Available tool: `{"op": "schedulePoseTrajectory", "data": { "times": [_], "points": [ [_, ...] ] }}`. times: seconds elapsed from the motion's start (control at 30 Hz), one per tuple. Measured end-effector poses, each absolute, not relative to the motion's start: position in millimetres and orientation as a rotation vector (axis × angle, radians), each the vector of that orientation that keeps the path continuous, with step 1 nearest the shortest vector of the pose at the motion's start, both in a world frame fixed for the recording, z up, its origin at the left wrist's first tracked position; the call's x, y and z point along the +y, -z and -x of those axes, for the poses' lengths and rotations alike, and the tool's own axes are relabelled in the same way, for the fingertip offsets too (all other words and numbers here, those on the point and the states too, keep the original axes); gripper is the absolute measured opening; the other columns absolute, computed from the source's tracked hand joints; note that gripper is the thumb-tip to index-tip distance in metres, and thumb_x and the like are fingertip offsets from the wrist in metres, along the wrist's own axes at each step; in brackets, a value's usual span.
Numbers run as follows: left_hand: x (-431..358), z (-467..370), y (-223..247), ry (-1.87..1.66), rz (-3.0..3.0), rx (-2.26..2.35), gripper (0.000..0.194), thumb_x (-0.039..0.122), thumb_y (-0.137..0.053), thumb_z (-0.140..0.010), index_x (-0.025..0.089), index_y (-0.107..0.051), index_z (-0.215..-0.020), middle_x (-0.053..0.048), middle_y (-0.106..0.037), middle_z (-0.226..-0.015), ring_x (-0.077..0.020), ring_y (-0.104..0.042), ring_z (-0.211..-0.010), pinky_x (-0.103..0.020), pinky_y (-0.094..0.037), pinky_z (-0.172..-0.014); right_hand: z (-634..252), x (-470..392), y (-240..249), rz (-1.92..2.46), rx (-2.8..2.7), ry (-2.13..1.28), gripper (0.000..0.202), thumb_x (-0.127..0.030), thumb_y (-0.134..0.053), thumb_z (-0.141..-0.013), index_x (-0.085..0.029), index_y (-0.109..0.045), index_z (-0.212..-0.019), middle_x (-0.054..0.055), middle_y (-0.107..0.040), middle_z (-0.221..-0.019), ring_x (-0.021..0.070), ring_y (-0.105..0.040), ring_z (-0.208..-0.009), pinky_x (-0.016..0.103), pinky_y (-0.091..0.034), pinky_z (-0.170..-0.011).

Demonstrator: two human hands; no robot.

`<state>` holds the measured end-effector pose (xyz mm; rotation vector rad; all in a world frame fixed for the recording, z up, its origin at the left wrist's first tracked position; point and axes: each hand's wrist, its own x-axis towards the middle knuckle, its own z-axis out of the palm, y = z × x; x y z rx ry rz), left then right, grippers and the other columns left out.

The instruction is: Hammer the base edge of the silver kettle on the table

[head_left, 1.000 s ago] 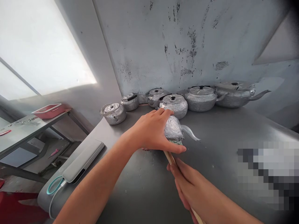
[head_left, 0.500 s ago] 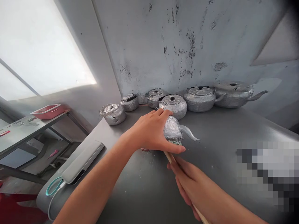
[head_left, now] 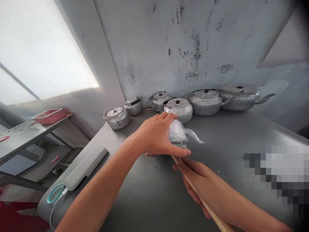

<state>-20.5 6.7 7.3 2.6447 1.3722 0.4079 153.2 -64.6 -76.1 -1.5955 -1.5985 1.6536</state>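
A silver, hammered-looking metal kettle (head_left: 177,131) lies tilted, its curved spout (head_left: 195,136) pointing right. My left hand (head_left: 156,135) is wrapped over its left side, thumb stretched along the near edge. My right hand (head_left: 196,175) is closed around a long wooden stick (head_left: 205,204), which slants up to the kettle. The stick's far end is hidden behind my left thumb. Green-and-white bristly material (head_left: 179,146) shows between thumb and kettle; I cannot tell whether it belongs to the stick. A small red-and-white thing (head_left: 150,154) peeks out below my left wrist.
Several silver kettles, such as the round one (head_left: 179,110) and the largest (head_left: 240,98), stand along the wall on the grey table (head_left: 145,199). A grey power bank (head_left: 85,169) with a cable lies left. A side table holds a pink basket (head_left: 48,116).
My right hand has shifted slightly down and right, and more of the wooden stick shows at the lower edge. My left hand and the kettle stay nearly in place.
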Motion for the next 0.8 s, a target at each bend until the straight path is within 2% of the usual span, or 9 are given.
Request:
{"op": "schedulePoseTrajectory", "data": {
  "times": [0.17,0.33,0.4,0.57,0.8],
  "points": [
    [7.0,20.1,-7.4,-0.399,-2.628,1.388,0.098,0.08,-0.068,-0.069,0.024,-0.046,-0.147,-0.01,-0.061,-0.136,-0.0356,-0.057,-0.124,-0.048,-0.048,-0.101,-153.0,-65.9,76.2,1.523,-1.582,-1.646,0.038,-0.053,-0.033,-0.105,-0.022,-0.056,-0.105,-0.008,-0.042,-0.051,0.0128,-0.041,-0.039,0.021,-0.04,-0.033],
    [8.1,20.8,-7.1,-0.396,-2.632,1.389,0.1,0.081,-0.067,-0.069,0.023,-0.046,-0.148,-0.011,-0.06,-0.137,-0.0359,-0.056,-0.125,-0.049,-0.047,-0.102,-155.0,-67.4,80.5,1.482,-1.636,-1.594,0.04,-0.053,-0.028,-0.106,-0.023,-0.053,-0.1,-0.009,-0.043,-0.054,0.0111,-0.04,-0.04,0.022,-0.044,-0.036],
    [8.3,21.2,-6.7,-0.399,-2.634,1.391,0.1,0.081,-0.067,-0.069,0.023,-0.046,-0.148,-0.011,-0.061,-0.136,-0.0355,-0.056,-0.124,-0.049,-0.047,-0.102,-156.3,-67.2,79.8,1.507,-1.665,-1.617,0.036,-0.05,-0.031,-0.106,-0.022,-0.053,-0.102,-0.008,-0.043,-0.055,0.0116,-0.041,-0.042,0.021,-0.042,-0.035],
    [7.5,21.7,-7.0,-0.406,-2.637,1.376,0.1,0.081,-0.067,-0.07,0.022,-0.046,-0.148,-0.01,-0.061,-0.136,-0.0343,-0.056,-0.125,-0.048,-0.047,-0.102,-157.2,-64.6,76.7,1.5,-1.616,-1.6,0.041,-0.055,-0.028,-0.106,-0.022,-0.052,-0.108,-0.009,-0.04,-0.057,0.0116,-0.038,-0.044,0.022,-0.042,-0.038],
    [9.5,22.5,-5.9,-0.437,-2.632,1.377,0.098,0.08,-0.068,-0.071,0.024,-0.046,-0.149,-0.011,-0.059,-0.138,-0.0348,-0.055,-0.128,-0.048,-0.046,-0.105,-158.9,-65.9,74.3,1.516,-1.612,-1.573,0.042,-0.059,-0.03,-0.105,-0.025,-0.053,-0.095,-0.008,-0.036,-0.063,0.011,-0.032,-0.05,0.022,-0.034,-0.041]
  ]
}}
